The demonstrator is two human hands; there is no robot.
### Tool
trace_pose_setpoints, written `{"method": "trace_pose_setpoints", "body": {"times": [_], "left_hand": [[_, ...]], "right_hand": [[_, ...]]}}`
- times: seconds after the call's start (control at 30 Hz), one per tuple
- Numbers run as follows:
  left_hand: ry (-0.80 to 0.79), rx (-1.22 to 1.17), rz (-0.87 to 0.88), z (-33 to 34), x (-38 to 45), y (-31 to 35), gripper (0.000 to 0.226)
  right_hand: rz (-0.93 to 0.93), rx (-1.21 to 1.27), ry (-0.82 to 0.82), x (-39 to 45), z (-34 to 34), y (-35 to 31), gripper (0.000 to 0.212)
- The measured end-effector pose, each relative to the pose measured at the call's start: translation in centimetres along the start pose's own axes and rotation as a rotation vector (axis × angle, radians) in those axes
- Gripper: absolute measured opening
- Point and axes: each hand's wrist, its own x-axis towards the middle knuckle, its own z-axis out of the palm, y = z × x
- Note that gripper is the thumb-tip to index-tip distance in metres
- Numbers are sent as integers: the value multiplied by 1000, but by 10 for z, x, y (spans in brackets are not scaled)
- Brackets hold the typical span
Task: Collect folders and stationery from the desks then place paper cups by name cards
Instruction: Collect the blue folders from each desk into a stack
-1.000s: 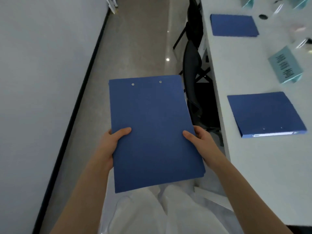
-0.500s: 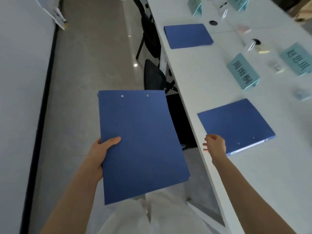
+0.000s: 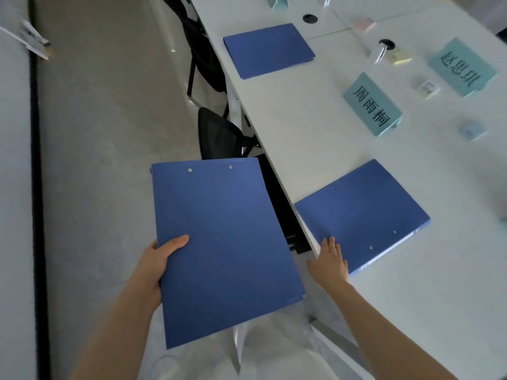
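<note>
left hand [image 3: 153, 266] grips held folder [image 3: 225, 248], lower centre | right hand [image 3: 330, 263] fingers straight, flat on desk folder [image 3: 365, 212], right of centre

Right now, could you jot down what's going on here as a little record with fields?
Left hand: grips the held folder, thumb on its cover
Right hand: fingers straight, resting on the near folder
Near folder: flat at the desk edge
Far folder: flat on the desk, untouched
Name cards: front card, back card, both teal
Paper cups: none visible
Chairs: black chair tucked under the desk
</note>
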Motion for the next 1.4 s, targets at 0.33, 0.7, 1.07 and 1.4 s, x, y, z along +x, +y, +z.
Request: {"method": "trace_pose_setpoints", "body": {"times": [0.33, 0.7, 1.07, 1.4], "left_hand": [[-99, 72, 13, -8, 21, 32, 40], [-122, 97, -12, -21, 21, 33, 37], [-133, 91, -8, -28, 20, 35, 37], [-168, 40, 21, -38, 15, 48, 40]], "right_hand": [[497, 906, 383, -39, 5, 2, 40], [847, 1669, -18, -39, 4, 17, 36], [549, 2050, 212, -46, -16, -8, 38], [120, 2115, -71, -112, -51, -33, 19]]}}
